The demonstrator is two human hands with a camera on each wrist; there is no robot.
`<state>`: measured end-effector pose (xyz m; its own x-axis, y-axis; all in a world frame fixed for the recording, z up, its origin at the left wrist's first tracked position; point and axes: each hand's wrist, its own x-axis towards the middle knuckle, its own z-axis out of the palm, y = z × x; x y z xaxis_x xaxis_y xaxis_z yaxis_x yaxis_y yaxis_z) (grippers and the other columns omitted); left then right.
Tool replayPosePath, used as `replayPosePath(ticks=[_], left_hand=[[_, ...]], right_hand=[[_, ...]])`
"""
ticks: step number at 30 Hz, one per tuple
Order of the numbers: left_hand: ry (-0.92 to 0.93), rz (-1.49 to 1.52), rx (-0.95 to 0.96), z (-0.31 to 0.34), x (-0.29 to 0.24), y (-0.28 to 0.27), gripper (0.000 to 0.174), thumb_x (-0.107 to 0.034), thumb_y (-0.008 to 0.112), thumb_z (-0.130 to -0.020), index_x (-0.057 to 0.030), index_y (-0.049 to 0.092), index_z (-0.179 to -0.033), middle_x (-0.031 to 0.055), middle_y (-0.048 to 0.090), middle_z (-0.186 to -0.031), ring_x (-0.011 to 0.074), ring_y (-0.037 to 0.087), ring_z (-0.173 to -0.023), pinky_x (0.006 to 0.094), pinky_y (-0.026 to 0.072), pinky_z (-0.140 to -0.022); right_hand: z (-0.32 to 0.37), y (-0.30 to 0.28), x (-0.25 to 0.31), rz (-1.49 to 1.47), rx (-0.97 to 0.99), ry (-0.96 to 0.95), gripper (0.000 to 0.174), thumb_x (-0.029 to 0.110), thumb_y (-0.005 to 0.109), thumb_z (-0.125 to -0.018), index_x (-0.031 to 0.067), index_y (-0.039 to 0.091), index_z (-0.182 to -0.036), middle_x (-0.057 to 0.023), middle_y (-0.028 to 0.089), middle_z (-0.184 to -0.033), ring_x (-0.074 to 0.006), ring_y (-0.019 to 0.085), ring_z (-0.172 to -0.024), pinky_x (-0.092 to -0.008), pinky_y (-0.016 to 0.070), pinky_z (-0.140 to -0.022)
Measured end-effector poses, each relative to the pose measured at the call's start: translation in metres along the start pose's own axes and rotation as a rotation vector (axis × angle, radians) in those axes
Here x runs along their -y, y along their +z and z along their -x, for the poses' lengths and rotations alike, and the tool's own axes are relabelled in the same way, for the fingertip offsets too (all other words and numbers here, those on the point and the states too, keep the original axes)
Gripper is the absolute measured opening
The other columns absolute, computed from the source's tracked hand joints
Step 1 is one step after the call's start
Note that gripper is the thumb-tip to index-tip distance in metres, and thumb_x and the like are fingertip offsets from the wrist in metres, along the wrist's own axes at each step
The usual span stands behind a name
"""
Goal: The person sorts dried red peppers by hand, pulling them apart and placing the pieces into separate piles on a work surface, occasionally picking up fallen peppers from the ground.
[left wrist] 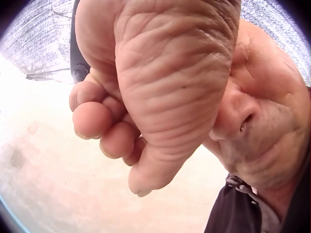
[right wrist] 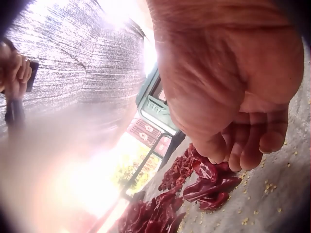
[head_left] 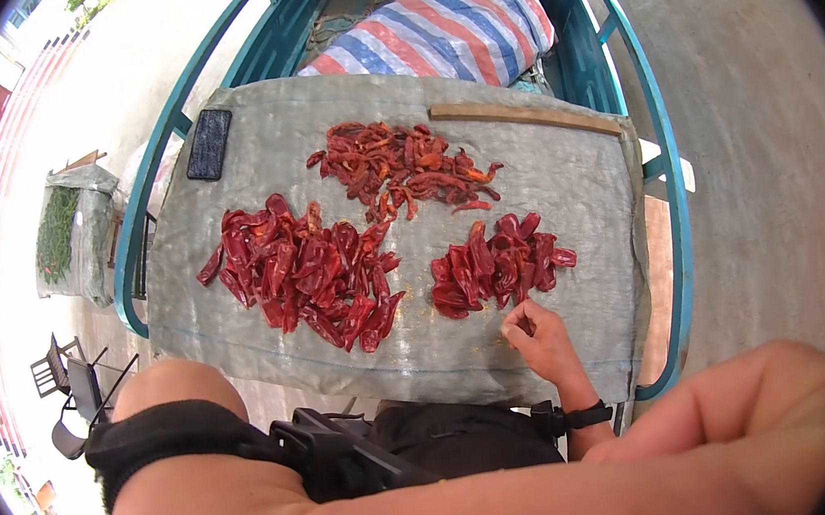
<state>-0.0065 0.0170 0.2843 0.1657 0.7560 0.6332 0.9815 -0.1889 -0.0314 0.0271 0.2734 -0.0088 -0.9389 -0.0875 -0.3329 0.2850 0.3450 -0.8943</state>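
Observation:
My right hand (head_left: 542, 339) is low over the grey sheet, fingers bent, at the front edge of the small heap of red peppers (head_left: 504, 266). Its loosely curled fingers (right wrist: 250, 153) show no held item in the right wrist view; peppers (right wrist: 209, 187) lie just beyond them. My left hand (left wrist: 165, 87) is raised close in front of the face, loosely curled and with nothing visible in it. A larger heap of glossy peppers (head_left: 309, 273) lies left, and smaller, shrivelled ones (head_left: 403, 163) lie behind.
The sheet (head_left: 258, 123) covers a surface between teal rails (head_left: 673, 230). A dark phone (head_left: 210, 145) lies at its back left, a wooden strip (head_left: 524, 119) at its back right. Behind is a striped sack (head_left: 439, 31). Pale seeds (right wrist: 269, 187) are scattered about. Folding chairs (head_left: 84, 387) stand left.

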Motion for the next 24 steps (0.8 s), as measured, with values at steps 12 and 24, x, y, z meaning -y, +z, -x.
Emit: replayPosePath(ticks=[12, 24], left_hand=[[-0.042, -0.063, 0.035, -0.002, 0.007, -0.003, 0.025, -0.014, 0.08, -0.062, -0.0142, 0.057, -0.072, -0.0006, 0.048, -0.069, 0.0141, 0.053, -0.059, 0.0289, 0.0337, -0.049], [-0.48, -0.036, 0.004, 0.041, 0.02, 0.014, 0.029, -0.011, 0.082, -0.065, -0.0139, 0.053, -0.07, -0.0003, 0.045, -0.065, 0.0146, 0.053, -0.057, 0.0304, 0.0352, -0.047]], right_hand=[[0.007, 0.002, 0.007, -0.008, -0.007, 0.032, 0.011, 0.009, 0.074, -0.097, 0.0004, 0.066, -0.096, -0.0017, 0.067, -0.082, -0.0086, 0.061, -0.075, -0.0287, 0.0518, -0.07], [0.007, -0.004, 0.004, 0.001, -0.033, 0.003, 0.012, 0.01, 0.073, -0.097, 0.0003, 0.066, -0.097, -0.0031, 0.068, -0.082, -0.0104, 0.061, -0.075, -0.0306, 0.0525, -0.071]])
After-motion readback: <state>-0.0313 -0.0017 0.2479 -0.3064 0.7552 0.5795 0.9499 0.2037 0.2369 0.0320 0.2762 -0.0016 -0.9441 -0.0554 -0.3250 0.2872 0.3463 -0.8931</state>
